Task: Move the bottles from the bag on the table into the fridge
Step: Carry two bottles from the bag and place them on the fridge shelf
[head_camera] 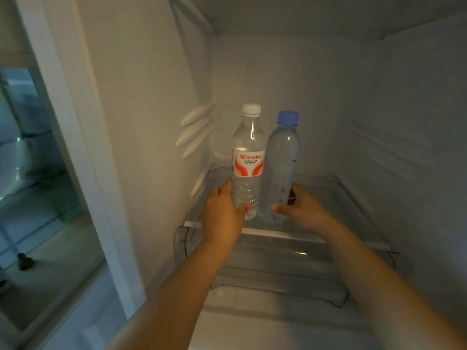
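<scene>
Bottles sit low in my grip, one per hand, so I can stand them upright: left hand (222, 213) holds the labelled bottle (247, 162), right hand (300, 208) the blue-capped bottle (280, 170) touching beside it, over the fridge's glass shelf (328, 190).

Inventory: two bottles, namely one white-capped labelled bottle (247, 157) and one blue-capped bottle (280, 162); two hands, left hand (222, 213) and right hand (300, 208); one glass shelf (328, 198).
</scene>
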